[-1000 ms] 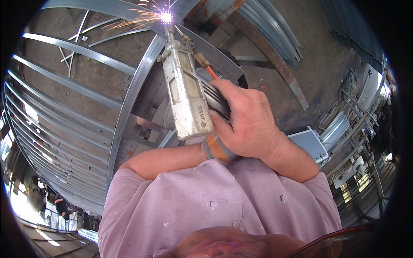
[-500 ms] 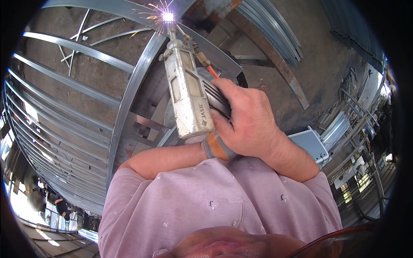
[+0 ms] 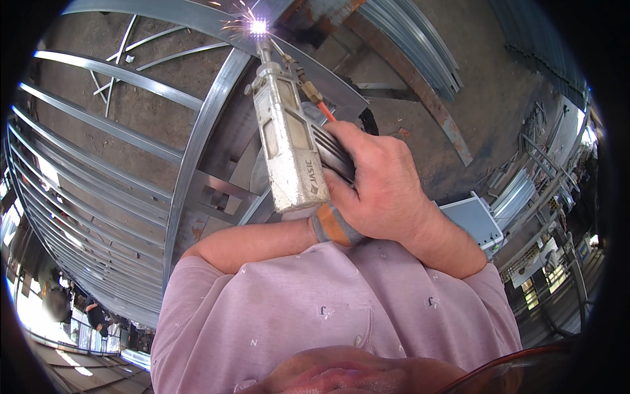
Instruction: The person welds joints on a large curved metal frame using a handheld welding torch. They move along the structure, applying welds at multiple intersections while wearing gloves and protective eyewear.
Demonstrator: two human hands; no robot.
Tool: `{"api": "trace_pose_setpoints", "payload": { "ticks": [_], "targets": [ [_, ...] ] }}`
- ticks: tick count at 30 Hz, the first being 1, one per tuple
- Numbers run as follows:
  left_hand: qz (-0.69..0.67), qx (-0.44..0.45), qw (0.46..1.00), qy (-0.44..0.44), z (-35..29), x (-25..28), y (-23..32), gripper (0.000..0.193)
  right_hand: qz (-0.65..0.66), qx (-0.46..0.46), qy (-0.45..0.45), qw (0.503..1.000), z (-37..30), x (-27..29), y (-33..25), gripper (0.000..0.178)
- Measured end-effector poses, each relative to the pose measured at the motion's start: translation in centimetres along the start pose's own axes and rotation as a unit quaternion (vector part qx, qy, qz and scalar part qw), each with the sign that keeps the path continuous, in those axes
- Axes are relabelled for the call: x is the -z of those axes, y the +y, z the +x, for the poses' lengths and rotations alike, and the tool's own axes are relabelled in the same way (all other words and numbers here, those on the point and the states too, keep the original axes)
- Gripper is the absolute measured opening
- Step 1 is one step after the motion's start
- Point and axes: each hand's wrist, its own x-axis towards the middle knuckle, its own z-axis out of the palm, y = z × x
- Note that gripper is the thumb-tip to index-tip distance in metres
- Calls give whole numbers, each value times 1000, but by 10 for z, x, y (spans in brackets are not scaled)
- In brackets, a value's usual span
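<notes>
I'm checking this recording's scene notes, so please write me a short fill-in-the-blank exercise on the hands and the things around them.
1. Gripping the gun, the right hand is ____ (bare/gloved).
2. A grey-and-orange cuff sits on the ____ (left/right) arm.
3. A bright glow shows at the gun's ____ (tip/rear).
4. In the picture, the rusty strip lies to the gun's ____ (left/right).

Missing words: bare; left; tip; right.

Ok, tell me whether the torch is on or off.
On: the torch has a bright violet-white glare at its tip, with sparks flying off.
</notes>
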Motion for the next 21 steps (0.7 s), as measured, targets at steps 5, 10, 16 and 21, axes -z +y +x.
{"api": "trace_pose_setpoints", "payload": {
  "ticks": [5, 10, 16, 21],
  "targets": [
    [-1, 1, 1000, 1, 0, -2, -1, 49, 5, 1, 0, 1000, -2, 1, 2, 37],
    [-1, 2, 1000, 3, 1, -4, -2, 49, 8, 1, -3, 1000, -4, 2, 4, 38],
    [-2, 0, 1000, 5, 2, -6, -3, 49, 1, 6, -3, 1000, -6, 2, 6, 38],
    [-5, -1, 1000, 10, 3, -9, -5, 49, 6, 7, -1, 1000, -8, 2, 8, 38]
  ]
}}
